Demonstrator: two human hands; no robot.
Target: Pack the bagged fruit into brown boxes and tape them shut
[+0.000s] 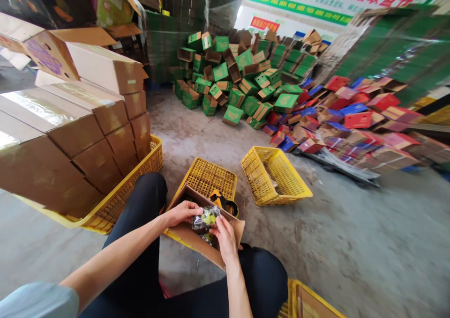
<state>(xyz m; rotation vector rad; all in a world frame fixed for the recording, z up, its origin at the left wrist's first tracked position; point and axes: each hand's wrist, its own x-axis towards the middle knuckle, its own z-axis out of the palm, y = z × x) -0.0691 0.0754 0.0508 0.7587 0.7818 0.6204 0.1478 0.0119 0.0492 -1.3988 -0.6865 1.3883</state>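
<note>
Between my two hands is a small clear plastic packet with a yellow-green and dark pattern or contents. My left hand pinches its left end, and my right hand grips its right end. The packet is over an open cardboard box, which rests on an upturned yellow crate between my knees. Inside the box, partly hidden by my hands, lies more shiny wrapped stuff. A black and yellow tape dispenser sits just beyond the box, on the crate.
At left, closed cartons are stacked in a yellow crate. Another yellow crate stands ahead to the right, and one more sits by my right knee. Heaps of green boxes and red and blue boxes lie farther back.
</note>
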